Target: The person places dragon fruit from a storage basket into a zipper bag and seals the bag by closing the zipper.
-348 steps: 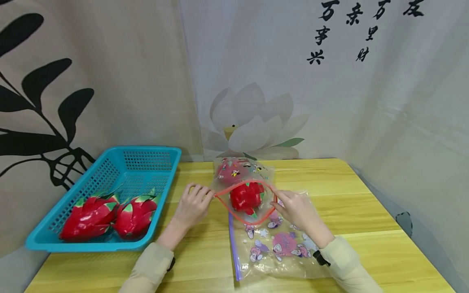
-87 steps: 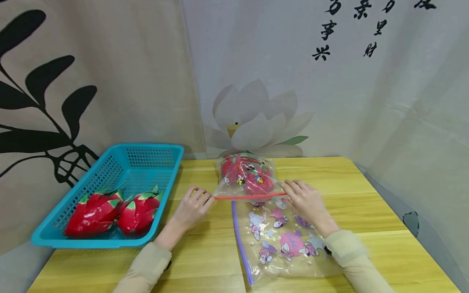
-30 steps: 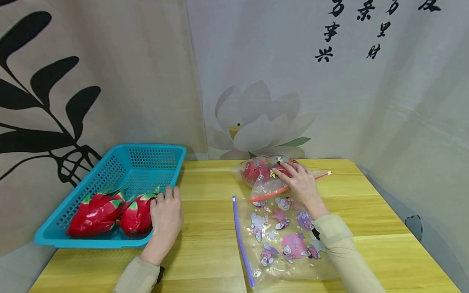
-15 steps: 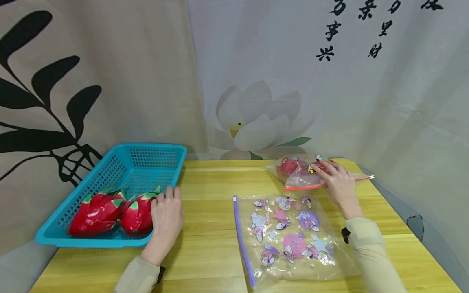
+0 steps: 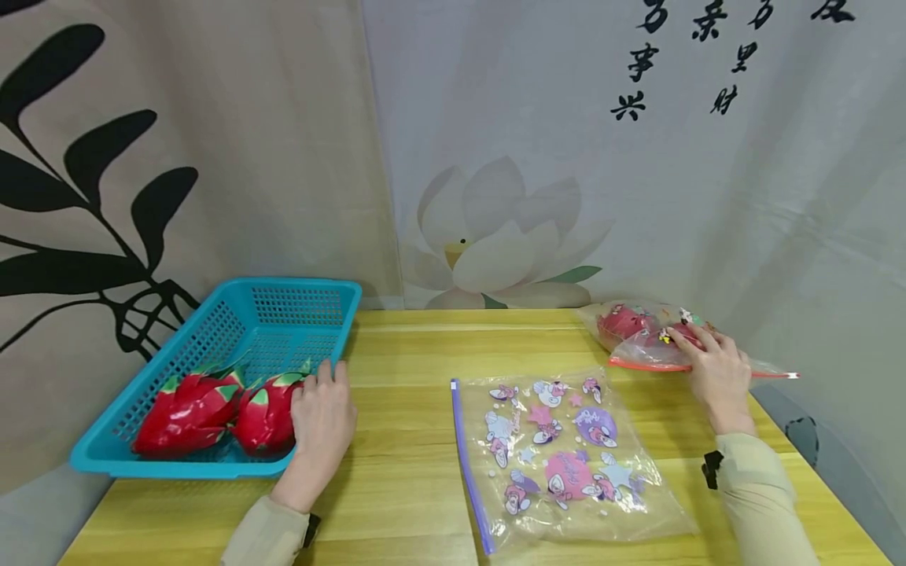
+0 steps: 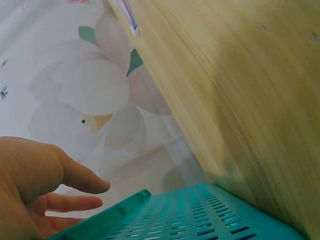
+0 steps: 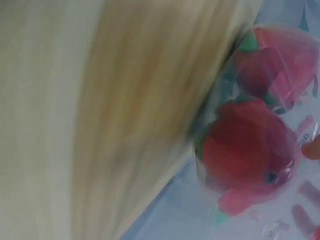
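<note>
At the right rear of the table, my right hand (image 5: 720, 380) grips a clear zip bag (image 5: 647, 355) with an orange-red zip from above. Red dragon fruits (image 7: 247, 150) show through its film, and some fingertips appear at the edge of the right wrist view. My left hand (image 5: 324, 420) rests by the right rim of a blue plastic basket (image 5: 244, 470), its fingers relaxed; in the left wrist view they lie apart over the rim. Two dragon fruits (image 5: 187, 417) lie in the basket. A second zip bag (image 5: 566, 440), printed and purple-zipped, lies flat mid-table.
The wooden table (image 5: 403, 503) has its right edge close to my right hand. A hanging cloth backdrop (image 5: 495, 118) with a lotus print and writing stands behind it. The basket takes up the table's left side.
The orange-red-zipped bag, first held open, was flattened at its zip and has moved right with my right hand. My left hand left the bag and came to the basket's rim.
</note>
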Demonstrator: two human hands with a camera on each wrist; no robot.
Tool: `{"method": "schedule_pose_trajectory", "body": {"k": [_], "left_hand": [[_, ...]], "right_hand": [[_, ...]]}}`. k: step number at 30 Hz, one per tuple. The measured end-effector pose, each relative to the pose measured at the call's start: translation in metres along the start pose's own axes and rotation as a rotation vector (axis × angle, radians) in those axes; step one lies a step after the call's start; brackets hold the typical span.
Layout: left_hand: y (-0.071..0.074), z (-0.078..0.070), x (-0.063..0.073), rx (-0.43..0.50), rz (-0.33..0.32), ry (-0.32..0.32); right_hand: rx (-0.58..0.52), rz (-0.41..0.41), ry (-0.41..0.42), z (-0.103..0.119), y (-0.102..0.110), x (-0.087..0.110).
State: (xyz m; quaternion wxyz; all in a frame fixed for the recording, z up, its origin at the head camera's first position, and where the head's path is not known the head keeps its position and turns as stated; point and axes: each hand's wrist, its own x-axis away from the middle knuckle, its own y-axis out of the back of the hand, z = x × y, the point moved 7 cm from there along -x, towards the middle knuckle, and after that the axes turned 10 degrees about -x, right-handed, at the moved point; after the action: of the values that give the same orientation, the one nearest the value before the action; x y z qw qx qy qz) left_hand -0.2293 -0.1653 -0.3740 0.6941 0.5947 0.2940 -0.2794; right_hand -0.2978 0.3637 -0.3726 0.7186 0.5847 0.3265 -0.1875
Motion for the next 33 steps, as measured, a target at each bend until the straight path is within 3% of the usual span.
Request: {"method": "schedule_pose_trajectory", "body": {"k": [5,11,15,21,24,27,31,33], "left_hand": [[0.001,0.002,-0.001,-0.006,-0.002,0.031],[-0.003,0.007,-0.002,0.047,0.11,0.099],[-0.005,0.007,-0.003,0.084,0.167,0.117],[-0.007,0.004,-0.001,0.087,0.203,0.104],[-0.007,0.003,-0.001,0.096,0.204,0.095],[-0.006,0.004,-0.001,0.093,0.199,0.094],[-0.004,0.006,-0.001,0.101,0.202,0.104],[-0.005,0.007,-0.001,0.104,0.206,0.11]], "right_hand": [[-0.002,0.039,-0.106,-0.018,-0.005,0.006],[-0.005,0.096,-0.125,-0.024,-0.011,0.006],[0.007,0.208,-0.128,-0.022,-0.014,0.006],[-0.011,0.433,-0.229,-0.011,-0.005,0.017],[-0.014,0.511,-0.258,0.006,0.003,0.021],[-0.026,0.525,-0.253,0.034,0.008,0.022],[-0.065,0.429,-0.157,0.093,0.009,0.017],[-0.13,0.422,-0.105,0.127,0.004,0.015]]}}
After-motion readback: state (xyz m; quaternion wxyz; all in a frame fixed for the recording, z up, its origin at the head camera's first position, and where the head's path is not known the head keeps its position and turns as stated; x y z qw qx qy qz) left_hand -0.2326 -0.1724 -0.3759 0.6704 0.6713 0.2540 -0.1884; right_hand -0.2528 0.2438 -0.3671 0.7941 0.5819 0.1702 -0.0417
